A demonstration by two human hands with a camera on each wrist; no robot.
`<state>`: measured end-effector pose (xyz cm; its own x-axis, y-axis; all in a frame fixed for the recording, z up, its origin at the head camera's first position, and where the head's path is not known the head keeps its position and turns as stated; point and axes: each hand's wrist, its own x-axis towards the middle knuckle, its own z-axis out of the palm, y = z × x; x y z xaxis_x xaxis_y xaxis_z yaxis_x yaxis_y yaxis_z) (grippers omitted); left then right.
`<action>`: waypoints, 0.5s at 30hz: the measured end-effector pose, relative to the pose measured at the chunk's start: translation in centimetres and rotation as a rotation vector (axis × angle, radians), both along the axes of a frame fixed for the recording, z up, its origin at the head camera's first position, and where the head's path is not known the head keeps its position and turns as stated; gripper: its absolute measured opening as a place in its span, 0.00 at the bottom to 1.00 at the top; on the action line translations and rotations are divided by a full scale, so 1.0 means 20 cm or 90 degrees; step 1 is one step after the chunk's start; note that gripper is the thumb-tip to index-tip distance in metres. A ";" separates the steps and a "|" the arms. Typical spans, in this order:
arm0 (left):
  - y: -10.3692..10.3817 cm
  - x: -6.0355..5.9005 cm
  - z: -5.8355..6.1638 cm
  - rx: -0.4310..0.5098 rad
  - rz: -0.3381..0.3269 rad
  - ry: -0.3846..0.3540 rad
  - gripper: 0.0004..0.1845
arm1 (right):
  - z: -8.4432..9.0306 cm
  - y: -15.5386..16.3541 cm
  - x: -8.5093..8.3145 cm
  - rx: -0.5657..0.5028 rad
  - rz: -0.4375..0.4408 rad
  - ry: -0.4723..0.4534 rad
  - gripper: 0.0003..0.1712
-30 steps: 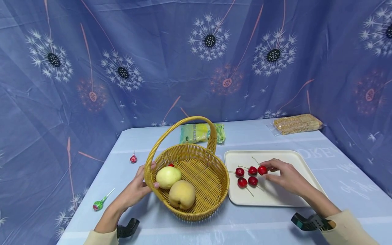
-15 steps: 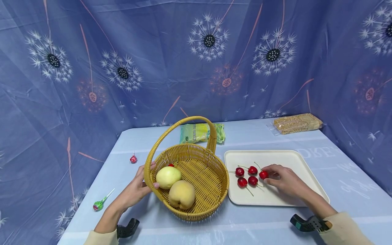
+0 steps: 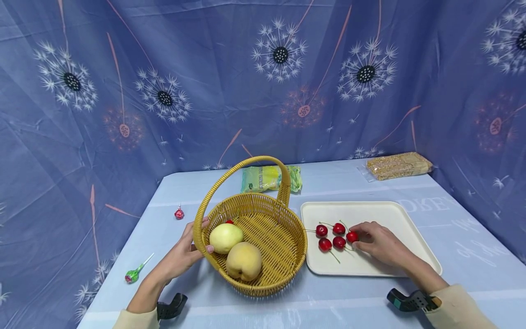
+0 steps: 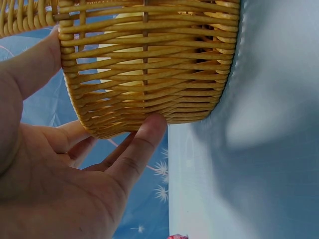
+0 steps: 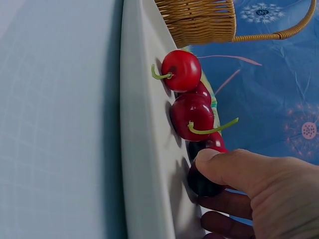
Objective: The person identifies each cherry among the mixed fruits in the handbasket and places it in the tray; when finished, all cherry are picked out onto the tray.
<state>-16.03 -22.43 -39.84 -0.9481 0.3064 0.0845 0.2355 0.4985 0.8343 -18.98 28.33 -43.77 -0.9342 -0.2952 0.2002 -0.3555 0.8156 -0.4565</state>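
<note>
Five cherries lie on the tray (image 3: pixel 394 214); the right hand (image 3: pixel 380 244) pinches the nearest cherry (image 3: pixel 351 236) between thumb and curled fingers (image 5: pixel 227 167), and the fruit rests on the tray surface at the fingertips. The other four cherries (image 3: pixel 330 236) sit just beyond those fingers, toward the basket (image 3: pixel 263 237), two of them close enough to touch the held one in the right wrist view. The left hand (image 3: pixel 181 256) grips the basket's rim: its thumb hooks over the edge, while the fingers (image 4: pixel 144 137) press against the woven wall from outside and below. Just inside the rim from that thumb lies a pale pear (image 3: pixel 226 237), and beside it a peach (image 3: pixel 244 261), the two touching. The basket stands on the table (image 3: pixel 472 256) just beside the tray. Away from the left fingers, on the outer side, a lollipop (image 3: pixel 134 273) lies on the table, and a small red sweet (image 3: pixel 179 213) farther off. Behind the basket is a green packet (image 3: pixel 263 178), and beyond the tray a bar in clear wrap (image 3: pixel 398 166)
</note>
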 end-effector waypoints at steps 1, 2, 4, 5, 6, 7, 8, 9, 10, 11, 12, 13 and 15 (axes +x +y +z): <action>0.00 0.00 0.00 0.002 0.000 -0.001 0.40 | 0.00 0.00 0.00 0.003 -0.002 0.002 0.21; 0.00 0.00 0.00 0.003 0.000 -0.001 0.40 | 0.00 0.00 0.00 0.004 -0.002 0.003 0.21; 0.00 0.00 0.00 0.006 -0.001 -0.001 0.40 | 0.01 0.00 0.01 0.007 -0.003 0.000 0.22; 0.00 0.00 0.00 0.007 -0.002 -0.001 0.40 | 0.01 0.00 0.01 0.008 -0.002 -0.001 0.22; 0.00 0.00 0.00 0.007 -0.002 -0.001 0.40 | 0.01 0.00 0.01 0.009 -0.001 -0.002 0.22; 0.00 0.00 0.00 0.006 -0.002 -0.001 0.40 | 0.02 0.00 0.01 0.010 0.001 -0.001 0.23; 0.00 0.00 0.00 0.006 -0.002 -0.001 0.40 | 0.02 0.00 0.01 0.008 0.000 -0.002 0.23; 0.00 0.00 0.00 0.005 -0.001 -0.002 0.40 | 0.02 0.00 0.00 0.007 0.001 -0.003 0.23; 0.00 0.00 0.00 0.004 -0.001 -0.002 0.40 | 0.02 0.00 0.00 0.004 0.001 0.000 0.23; 0.00 0.00 0.00 0.004 -0.001 -0.003 0.40 | 0.03 -0.01 0.00 0.002 0.002 0.003 0.23; 0.00 0.00 0.00 0.003 -0.001 -0.003 0.40 | 0.04 -0.01 0.00 0.000 0.006 0.009 0.23; 0.00 0.00 0.00 0.003 0.000 -0.003 0.40 | 0.04 -0.01 0.00 -0.004 0.008 0.016 0.23; 0.00 -0.01 -0.01 0.003 0.000 -0.004 0.39 | 0.06 -0.02 0.01 -0.011 0.016 0.036 0.23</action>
<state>-16.15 -22.49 -39.94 -0.9486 0.3062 0.0795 0.2298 0.4942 0.8384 -18.88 27.91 -42.67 -0.9135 -0.3149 0.2576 -0.4018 0.7983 -0.4486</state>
